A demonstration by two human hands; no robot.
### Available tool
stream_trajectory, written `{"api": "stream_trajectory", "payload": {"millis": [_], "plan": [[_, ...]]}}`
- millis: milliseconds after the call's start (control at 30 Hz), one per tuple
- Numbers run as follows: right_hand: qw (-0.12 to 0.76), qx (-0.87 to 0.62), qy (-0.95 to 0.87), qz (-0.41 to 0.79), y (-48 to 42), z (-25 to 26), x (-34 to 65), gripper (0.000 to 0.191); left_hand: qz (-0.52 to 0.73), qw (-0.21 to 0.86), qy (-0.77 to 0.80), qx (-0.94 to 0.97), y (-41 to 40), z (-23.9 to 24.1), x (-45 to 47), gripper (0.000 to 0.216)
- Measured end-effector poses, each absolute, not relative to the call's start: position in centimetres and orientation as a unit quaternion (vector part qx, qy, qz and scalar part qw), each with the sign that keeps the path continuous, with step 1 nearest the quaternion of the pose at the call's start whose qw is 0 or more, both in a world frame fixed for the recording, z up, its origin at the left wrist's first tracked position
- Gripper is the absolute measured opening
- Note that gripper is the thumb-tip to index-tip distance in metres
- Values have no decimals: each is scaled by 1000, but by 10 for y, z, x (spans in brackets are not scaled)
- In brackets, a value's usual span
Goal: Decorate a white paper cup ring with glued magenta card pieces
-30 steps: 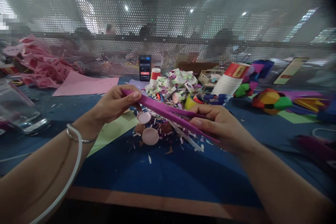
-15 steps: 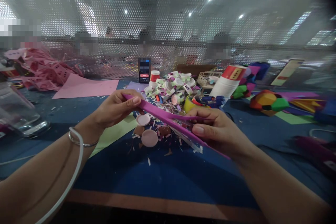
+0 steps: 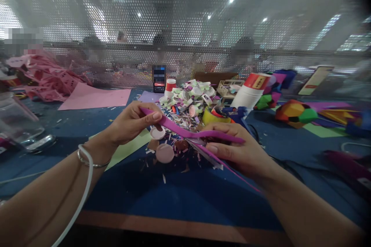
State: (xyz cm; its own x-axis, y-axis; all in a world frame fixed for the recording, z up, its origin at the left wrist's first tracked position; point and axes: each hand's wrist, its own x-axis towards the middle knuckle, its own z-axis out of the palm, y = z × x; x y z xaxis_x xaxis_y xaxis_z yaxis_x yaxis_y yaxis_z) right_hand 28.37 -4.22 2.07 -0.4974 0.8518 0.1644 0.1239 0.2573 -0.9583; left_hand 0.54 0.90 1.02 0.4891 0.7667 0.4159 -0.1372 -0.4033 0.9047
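From my end I judge the step in hand to be cutting the purple paper (image 3: 177, 128), held up at the centre of the frame above the desk (image 3: 185, 197). The left hand (image 3: 131, 123) is closed in a pinch on its left end. The right hand (image 3: 237, 148) is half closed around what look like scissors (image 3: 195, 141), handles hidden, blades at the split; I cannot tell how wide its fingers spread. The next move calls for keeping the paper taut and the blades in line
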Motion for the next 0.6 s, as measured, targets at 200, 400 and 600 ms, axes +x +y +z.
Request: {"api": "stream_trajectory", "payload": {"millis": [200,400,600], "plan": [[341,-380,-700,499,-41,21,285,31,462,455,259,716,11,11,2,23],[319,-381,-697,517,-39,21,289,33,473,416,286,722,10,13,8,31],[324,-400,-691,507,-37,26,293,40,487,377,300,728,2,21,13,32]]}}
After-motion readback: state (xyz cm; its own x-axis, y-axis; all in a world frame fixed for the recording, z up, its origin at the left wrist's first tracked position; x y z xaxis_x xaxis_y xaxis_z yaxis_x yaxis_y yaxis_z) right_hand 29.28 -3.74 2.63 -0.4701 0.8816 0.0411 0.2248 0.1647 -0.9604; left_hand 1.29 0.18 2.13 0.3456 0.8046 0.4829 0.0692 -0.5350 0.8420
